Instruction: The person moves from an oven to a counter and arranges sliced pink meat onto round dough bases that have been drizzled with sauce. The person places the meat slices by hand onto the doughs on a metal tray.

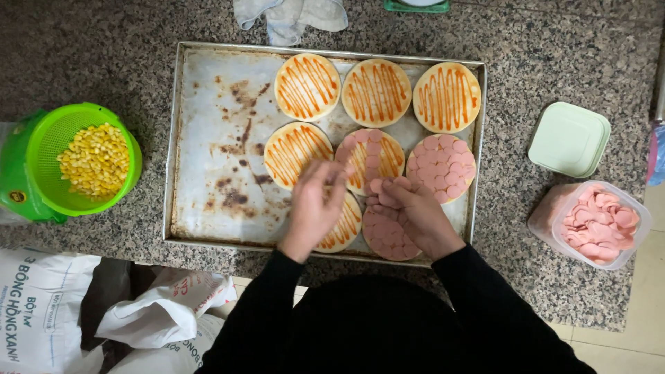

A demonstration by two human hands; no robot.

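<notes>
Right now both hands' fingers pinch sausage slices: left hand (pixel 313 208), right hand (pixel 409 211), over the tray (pixel 208 145).

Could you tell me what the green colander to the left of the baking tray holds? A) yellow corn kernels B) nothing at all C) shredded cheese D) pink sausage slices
A: the green colander is filled with yellow corn kernels, while the pink sausage slices sit in a clear tub to the right of the baking tray.
</notes>
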